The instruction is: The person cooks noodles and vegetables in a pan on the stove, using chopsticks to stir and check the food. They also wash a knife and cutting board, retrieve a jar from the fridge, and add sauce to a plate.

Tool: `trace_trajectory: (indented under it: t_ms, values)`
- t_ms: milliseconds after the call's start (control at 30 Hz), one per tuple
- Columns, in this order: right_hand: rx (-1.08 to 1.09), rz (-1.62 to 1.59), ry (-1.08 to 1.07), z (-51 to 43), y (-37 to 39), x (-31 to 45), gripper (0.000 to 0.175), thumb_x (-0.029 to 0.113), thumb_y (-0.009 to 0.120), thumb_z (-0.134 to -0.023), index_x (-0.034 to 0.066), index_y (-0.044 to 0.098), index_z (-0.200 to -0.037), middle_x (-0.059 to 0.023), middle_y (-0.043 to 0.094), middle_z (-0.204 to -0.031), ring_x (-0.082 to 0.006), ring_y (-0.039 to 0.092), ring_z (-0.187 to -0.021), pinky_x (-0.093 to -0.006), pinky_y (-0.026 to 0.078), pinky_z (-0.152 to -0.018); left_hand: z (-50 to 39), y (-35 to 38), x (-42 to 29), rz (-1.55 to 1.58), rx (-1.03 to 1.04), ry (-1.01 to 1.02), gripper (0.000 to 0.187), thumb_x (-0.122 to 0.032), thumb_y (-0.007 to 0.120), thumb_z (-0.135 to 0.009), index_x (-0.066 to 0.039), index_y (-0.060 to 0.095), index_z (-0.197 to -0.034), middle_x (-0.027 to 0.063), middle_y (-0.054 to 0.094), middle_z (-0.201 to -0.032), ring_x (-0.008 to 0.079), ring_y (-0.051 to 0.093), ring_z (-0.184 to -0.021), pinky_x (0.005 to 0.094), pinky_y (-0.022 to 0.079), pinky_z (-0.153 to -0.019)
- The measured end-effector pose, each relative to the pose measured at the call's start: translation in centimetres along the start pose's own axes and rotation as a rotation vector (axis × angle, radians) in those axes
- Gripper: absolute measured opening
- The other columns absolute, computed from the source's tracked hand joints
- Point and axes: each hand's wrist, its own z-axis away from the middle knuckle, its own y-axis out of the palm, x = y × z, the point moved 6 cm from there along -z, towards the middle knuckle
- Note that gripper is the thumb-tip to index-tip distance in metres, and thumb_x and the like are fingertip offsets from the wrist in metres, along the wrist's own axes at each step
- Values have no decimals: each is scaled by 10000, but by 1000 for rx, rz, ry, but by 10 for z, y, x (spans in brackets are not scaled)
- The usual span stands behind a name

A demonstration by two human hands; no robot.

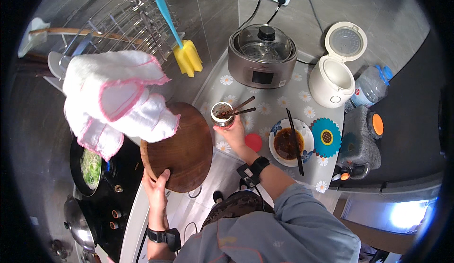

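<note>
My left hand [158,183] grips the lower left rim of a round wooden board [182,149], thumb on its upper face. My right hand [232,132] is closed around a small open jar [222,115] holding a dark reddish sauce; two thin utensil handles [244,106] stick out of it to the right. A red round lid [253,142] lies on the table beside my right wrist. Farther right, a plate with a blue flower pattern [275,135] holds dark brown sauce, with black chopsticks [295,140] laid across it.
White towels with pink edging [117,96] hang over the board's upper left. A pan of sliced green and pale food [91,169] sits on the stove, a blue flame beside it. A steamer [262,70], open rice cooker [331,82], teal mat [326,137] and large bottle [369,85] stand rightward.
</note>
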Motion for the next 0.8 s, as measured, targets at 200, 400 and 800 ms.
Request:
trace_trajectory:
  t_ms: [200, 400, 800]
  values:
    - [-97, -70, 25, -19, -30, -6, 701, 195, 863, -623, 17, 488, -1188, -152, 632, -1055, -283, 629, -987, -369, 488, -853, -29, 29, 7, -73, 71, 13, 476, -75, 644, -794, 21, 505, -1240, 84, 580, -1159, 179, 531, -1056, 309, 379, -971]
    - [-161, -82, -76, -42, -65, -2, 674, 80, 816, -664, 11, 445, -1223, -128, 567, -1160, -230, 571, -1075, -342, 449, -924, -73, 79, 15, -35, 96, 180, 530, -41, 651, -799, 48, 474, -1291, 103, 550, -1210, 188, 525, -1075, 301, 389, -961]
    - [-125, -433, -25, -42, -65, -19, 617, 19, 799, -683, 15, 437, -1183, -104, 581, -1114, -187, 603, -1010, -308, 497, -871, -158, 129, 11, -325, 83, 397, 310, -75, 726, -781, 49, 583, -1027, 18, 592, -900, 93, 502, -834, 208, 414, -758]
